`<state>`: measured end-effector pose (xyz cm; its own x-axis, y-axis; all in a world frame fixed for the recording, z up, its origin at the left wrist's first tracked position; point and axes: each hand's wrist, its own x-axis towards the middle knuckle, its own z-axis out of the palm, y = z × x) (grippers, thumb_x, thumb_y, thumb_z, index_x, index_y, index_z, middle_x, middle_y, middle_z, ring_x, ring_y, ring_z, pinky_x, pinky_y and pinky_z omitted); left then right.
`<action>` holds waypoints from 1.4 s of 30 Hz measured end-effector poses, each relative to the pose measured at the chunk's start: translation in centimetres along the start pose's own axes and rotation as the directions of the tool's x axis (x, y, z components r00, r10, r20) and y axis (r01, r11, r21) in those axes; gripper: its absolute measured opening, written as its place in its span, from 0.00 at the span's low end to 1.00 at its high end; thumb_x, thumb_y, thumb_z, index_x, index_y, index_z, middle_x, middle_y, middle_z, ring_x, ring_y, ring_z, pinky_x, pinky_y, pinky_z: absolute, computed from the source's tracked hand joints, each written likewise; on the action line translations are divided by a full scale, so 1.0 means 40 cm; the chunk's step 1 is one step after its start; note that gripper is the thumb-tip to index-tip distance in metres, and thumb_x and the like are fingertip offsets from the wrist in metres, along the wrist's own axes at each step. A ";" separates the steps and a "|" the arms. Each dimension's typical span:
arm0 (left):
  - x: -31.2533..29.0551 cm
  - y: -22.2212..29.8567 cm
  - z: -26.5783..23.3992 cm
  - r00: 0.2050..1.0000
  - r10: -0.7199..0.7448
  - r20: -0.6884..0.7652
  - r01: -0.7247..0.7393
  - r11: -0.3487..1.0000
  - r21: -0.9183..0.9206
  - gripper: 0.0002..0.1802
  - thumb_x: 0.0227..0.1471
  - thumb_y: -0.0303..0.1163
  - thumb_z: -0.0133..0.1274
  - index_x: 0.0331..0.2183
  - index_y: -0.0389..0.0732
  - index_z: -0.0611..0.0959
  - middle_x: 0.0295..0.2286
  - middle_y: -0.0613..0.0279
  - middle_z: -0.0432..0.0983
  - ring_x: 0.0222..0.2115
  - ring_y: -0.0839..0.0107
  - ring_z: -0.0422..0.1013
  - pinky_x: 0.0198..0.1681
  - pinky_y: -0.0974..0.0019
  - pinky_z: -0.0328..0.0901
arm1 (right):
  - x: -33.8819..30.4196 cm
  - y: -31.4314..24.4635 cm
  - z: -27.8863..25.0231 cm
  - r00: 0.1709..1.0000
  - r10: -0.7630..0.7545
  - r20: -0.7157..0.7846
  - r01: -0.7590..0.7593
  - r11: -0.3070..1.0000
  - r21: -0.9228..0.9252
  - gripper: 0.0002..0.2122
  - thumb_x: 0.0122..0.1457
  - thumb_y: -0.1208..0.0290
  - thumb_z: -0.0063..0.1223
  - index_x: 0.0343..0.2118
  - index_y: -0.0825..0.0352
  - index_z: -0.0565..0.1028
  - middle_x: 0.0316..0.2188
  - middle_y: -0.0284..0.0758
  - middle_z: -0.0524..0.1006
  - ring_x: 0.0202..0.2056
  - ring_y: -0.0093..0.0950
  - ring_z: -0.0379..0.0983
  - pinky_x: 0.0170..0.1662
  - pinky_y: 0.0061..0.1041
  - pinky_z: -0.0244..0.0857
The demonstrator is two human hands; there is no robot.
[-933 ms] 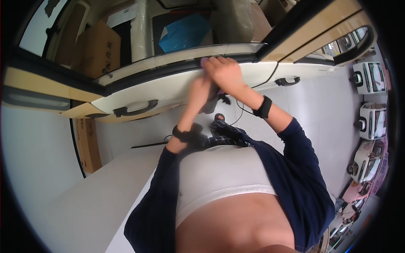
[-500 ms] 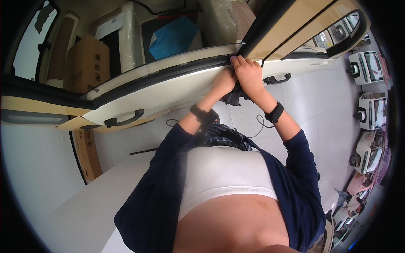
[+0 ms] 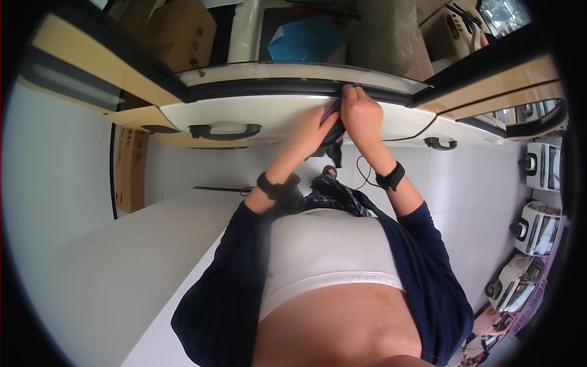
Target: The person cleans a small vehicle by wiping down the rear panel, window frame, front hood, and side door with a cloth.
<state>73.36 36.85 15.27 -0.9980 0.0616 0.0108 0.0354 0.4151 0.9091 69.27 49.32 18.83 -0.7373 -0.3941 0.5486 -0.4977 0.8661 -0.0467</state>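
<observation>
My right hand [image 3: 362, 116] is closed, fingertips pressed at the black window seal [image 3: 275, 89] on top of a cream-white vehicle door [image 3: 287, 119]. A dark purple cloth [image 3: 334, 125] hangs bunched between my hands, with a bit of purple showing at the right fingertips. My left hand [image 3: 310, 129], slightly blurred, grips the cloth's other side just below the seal. Part of the cloth is hidden behind my fingers. Black door handles [image 3: 225, 131] stick out on either side of my hands.
Through the window lie a cardboard box [image 3: 180, 37], a blue sheet [image 3: 306, 40] and plastic-wrapped seats [image 3: 385, 37]. A side mirror [image 3: 538, 119] juts out at right. A cable [image 3: 367, 174] runs over the floor. A white surface [image 3: 153, 244] stands at left; small vehicles [image 3: 541, 226] line the right.
Both hands have moved left along the window seal, away from the pillar at the window's right corner. More of the purple cloth shows between them, and the view has shifted.
</observation>
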 end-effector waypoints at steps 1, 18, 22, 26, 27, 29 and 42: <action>-0.020 -0.012 -0.028 0.997 0.009 -0.071 -0.003 0.996 0.084 0.19 0.51 0.43 0.44 0.31 0.34 0.75 0.26 0.44 0.72 0.27 0.51 0.69 0.31 0.57 0.62 | 0.011 -0.036 0.012 0.999 -0.032 0.004 0.032 0.999 0.027 0.04 0.45 0.76 0.48 0.26 0.67 0.71 0.19 0.34 0.69 0.20 0.31 0.70 0.22 0.26 0.64; -0.239 -0.189 -0.412 0.562 -0.115 -0.819 0.522 0.817 0.244 0.18 0.48 0.47 0.50 0.29 0.40 0.76 0.24 0.49 0.74 0.27 0.50 0.70 0.28 0.59 0.63 | 0.165 -0.534 0.192 0.887 -0.461 -0.033 0.444 0.831 0.337 0.05 0.41 0.74 0.48 0.24 0.67 0.69 0.21 0.36 0.71 0.24 0.30 0.72 0.22 0.24 0.66; -0.315 -0.310 -0.386 0.664 -0.236 -0.709 0.565 0.779 0.271 0.18 0.44 0.48 0.53 0.28 0.42 0.75 0.23 0.50 0.74 0.26 0.51 0.70 0.28 0.56 0.63 | -0.021 -0.517 0.236 0.831 -0.536 0.149 0.434 0.793 0.428 0.10 0.42 0.72 0.49 0.30 0.66 0.68 0.23 0.37 0.71 0.26 0.34 0.72 0.27 0.29 0.66; -0.368 -0.375 -0.316 0.854 -0.445 -0.269 0.491 0.860 0.138 0.21 0.37 0.47 0.59 0.26 0.39 0.75 0.23 0.52 0.74 0.27 0.57 0.70 0.29 0.61 0.63 | -0.148 -0.414 0.233 0.731 -0.592 0.338 0.371 0.762 0.531 0.10 0.45 0.71 0.48 0.32 0.65 0.67 0.23 0.38 0.72 0.23 0.36 0.72 0.24 0.33 0.65; -0.372 -0.385 -0.305 0.852 -0.453 -0.262 0.493 0.862 0.115 0.21 0.38 0.46 0.59 0.27 0.38 0.75 0.24 0.52 0.74 0.27 0.58 0.71 0.30 0.61 0.63 | -0.154 -0.407 0.231 0.665 -0.569 0.484 0.331 0.805 0.492 0.09 0.47 0.71 0.48 0.32 0.65 0.67 0.23 0.39 0.72 0.23 0.36 0.71 0.23 0.33 0.65; -0.368 -0.396 -0.306 0.835 -0.389 -0.389 0.420 0.908 -0.005 0.20 0.39 0.45 0.58 0.27 0.37 0.75 0.24 0.51 0.74 0.27 0.58 0.71 0.30 0.61 0.63 | -0.123 -0.419 0.202 0.735 -0.533 0.419 0.282 0.802 0.526 0.09 0.48 0.71 0.47 0.33 0.64 0.67 0.23 0.38 0.72 0.23 0.36 0.71 0.23 0.33 0.64; -0.243 -0.351 -0.416 0.662 -0.216 -0.718 0.370 0.927 0.062 0.15 0.51 0.42 0.46 0.33 0.40 0.68 0.26 0.47 0.72 0.29 0.46 0.68 0.29 0.54 0.61 | 0.014 -0.507 0.262 0.850 -0.507 0.140 0.373 0.769 0.518 0.07 0.47 0.73 0.48 0.30 0.63 0.68 0.23 0.36 0.69 0.22 0.35 0.70 0.21 0.32 0.63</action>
<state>81.70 15.30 9.33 -0.7050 -0.7006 0.1103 -0.3329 0.4642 0.8208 74.17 28.30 11.35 -0.4386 -0.8174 0.3735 -0.8950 0.3597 -0.2638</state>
